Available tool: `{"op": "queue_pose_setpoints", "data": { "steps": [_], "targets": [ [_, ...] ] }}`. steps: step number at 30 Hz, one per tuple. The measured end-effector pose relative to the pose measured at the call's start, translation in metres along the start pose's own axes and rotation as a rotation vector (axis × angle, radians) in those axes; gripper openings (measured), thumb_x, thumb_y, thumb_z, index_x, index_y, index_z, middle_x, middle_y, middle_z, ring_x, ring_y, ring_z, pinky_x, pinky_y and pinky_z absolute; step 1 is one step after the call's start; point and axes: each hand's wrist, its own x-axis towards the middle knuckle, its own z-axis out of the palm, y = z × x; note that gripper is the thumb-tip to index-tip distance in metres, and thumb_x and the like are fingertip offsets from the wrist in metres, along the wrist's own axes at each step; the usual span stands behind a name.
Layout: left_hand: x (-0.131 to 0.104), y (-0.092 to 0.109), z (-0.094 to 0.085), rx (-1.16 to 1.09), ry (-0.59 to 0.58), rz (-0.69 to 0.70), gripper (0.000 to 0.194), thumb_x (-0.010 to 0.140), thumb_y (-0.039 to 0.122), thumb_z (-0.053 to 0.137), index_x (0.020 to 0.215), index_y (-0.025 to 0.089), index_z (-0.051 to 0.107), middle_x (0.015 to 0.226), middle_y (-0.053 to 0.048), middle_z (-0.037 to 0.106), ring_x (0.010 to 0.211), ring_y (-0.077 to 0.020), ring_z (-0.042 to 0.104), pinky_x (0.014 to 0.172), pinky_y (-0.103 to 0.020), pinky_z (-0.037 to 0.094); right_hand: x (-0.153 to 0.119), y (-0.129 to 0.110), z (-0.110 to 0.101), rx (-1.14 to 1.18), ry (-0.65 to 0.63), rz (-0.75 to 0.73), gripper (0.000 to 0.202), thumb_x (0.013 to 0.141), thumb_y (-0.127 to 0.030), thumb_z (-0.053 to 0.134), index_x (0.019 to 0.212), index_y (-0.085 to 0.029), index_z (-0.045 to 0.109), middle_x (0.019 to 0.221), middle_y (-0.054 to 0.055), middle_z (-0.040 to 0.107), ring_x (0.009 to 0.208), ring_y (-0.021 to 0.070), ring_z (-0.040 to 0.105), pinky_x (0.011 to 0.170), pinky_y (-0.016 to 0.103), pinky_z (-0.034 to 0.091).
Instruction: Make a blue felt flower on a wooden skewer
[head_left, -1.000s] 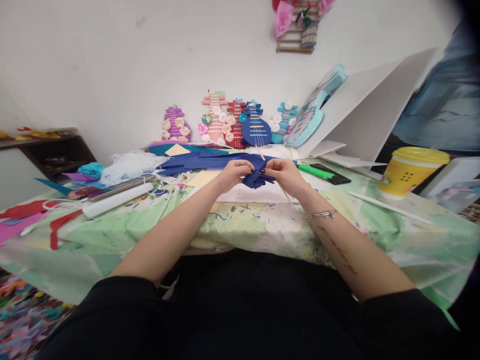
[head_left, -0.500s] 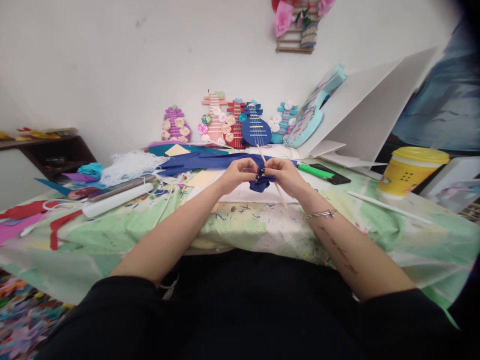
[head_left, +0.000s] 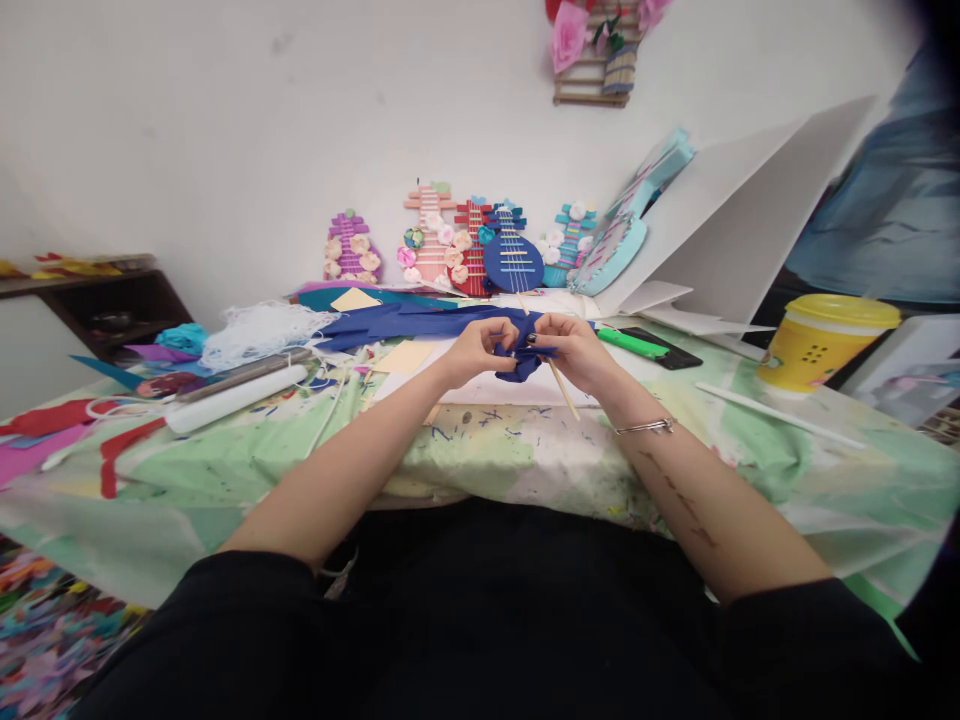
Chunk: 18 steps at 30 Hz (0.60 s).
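Note:
Both hands meet over the front of the table around a crumpled piece of dark blue crepe paper (head_left: 514, 369). My left hand (head_left: 477, 352) pinches the paper from the left between thumb and fingers. From the right, my right hand (head_left: 571, 350) has its fingers closed on the same paper. A thin wooden stick (head_left: 564, 390) runs at a slant through the bunched paper, its lower end sticking out below my right hand and its upper tip above. The fingers partly hide where paper and stick meet.
Small decorated lute models, among them a blue one (head_left: 513, 263), lean along the wall. Blue paper strips (head_left: 405, 322) and white string (head_left: 262, 335) lie left. A green cutter (head_left: 632, 343), a white stick (head_left: 780, 414) and a yellow lidded cup (head_left: 825, 345) are on the right.
The blue paper has shifted slightly left and turned a little between the fingers. The stick's lower end has moved slightly down and right. Both hands keep their hold.

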Motion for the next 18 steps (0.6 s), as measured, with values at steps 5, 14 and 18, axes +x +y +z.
{"op": "queue_pose_setpoints", "data": {
  "steps": [5,14,18],
  "targets": [
    [0.001,-0.0051,-0.0019,-0.033,0.022,0.034,0.038,0.056,0.022,0.079,0.061,0.016,0.042,0.076,0.0,0.056,0.072,-0.011,0.051,0.067,-0.026,0.04,0.0001,-0.0021,-0.0018,-0.007,-0.018,-0.019,0.03,0.055,-0.028,0.083,0.067,-0.018,0.057,0.062,-0.004,0.056,0.056,0.0092,0.047,0.058,0.027,0.035],
    [0.001,-0.0068,0.0002,0.095,0.076,0.052,0.025,0.056,0.017,0.078,0.069,0.013,0.057,0.073,0.0,0.058,0.07,-0.0107,0.054,0.065,-0.024,0.043,-0.0003,0.0021,-0.0027,-0.068,-0.067,-0.019,0.027,0.057,-0.028,0.084,0.074,-0.016,0.066,0.07,0.0,0.065,0.062,0.0119,0.057,0.061,0.028,0.044],
    [0.0017,-0.0108,0.0013,0.135,0.126,0.079,0.024,0.056,0.017,0.078,0.07,0.013,0.059,0.074,-0.001,0.06,0.069,-0.0114,0.056,0.067,-0.025,0.044,0.0006,0.0035,-0.0032,-0.042,-0.082,-0.004,0.028,0.052,-0.02,0.084,0.074,-0.015,0.067,0.069,0.0,0.066,0.062,0.0118,0.059,0.063,0.028,0.047]
  ]
}}
